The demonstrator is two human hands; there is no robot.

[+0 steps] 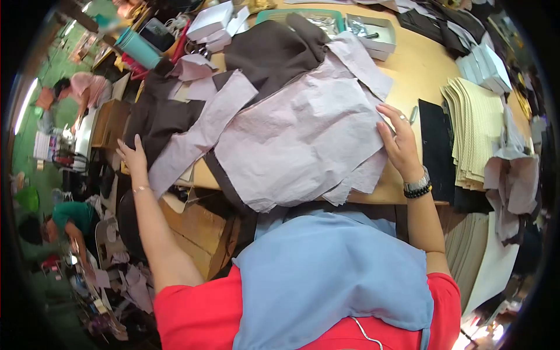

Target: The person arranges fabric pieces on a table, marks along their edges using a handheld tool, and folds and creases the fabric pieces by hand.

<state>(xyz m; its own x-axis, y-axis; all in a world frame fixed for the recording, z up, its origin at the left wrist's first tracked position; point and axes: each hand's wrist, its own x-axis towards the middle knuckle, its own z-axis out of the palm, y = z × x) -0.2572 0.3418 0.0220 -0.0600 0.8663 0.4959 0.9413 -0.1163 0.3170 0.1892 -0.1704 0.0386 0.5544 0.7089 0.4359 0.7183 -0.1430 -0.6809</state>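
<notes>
A large piece of pale lilac-grey fabric (303,140) lies wrinkled over the near part of the table, with dark brown fabric (271,55) beneath and behind it. To its left, a narrow pale strip (204,131) crosses another dark brown piece (169,119). My left hand (134,154) is open, fingers spread, at the left edge of that dark piece; whether it touches the cloth I cannot tell. At the pale fabric's right edge is my right hand (399,143), its fingers apart and slightly bent, fingertips at the cloth's border.
Stacked cream textured sheets (475,131) and a black strip (436,151) lie right of my right hand. At the back are a green tray (265,16) and an open white box (385,44). A teal cylinder (139,49) stands back left. Two people work at the far left.
</notes>
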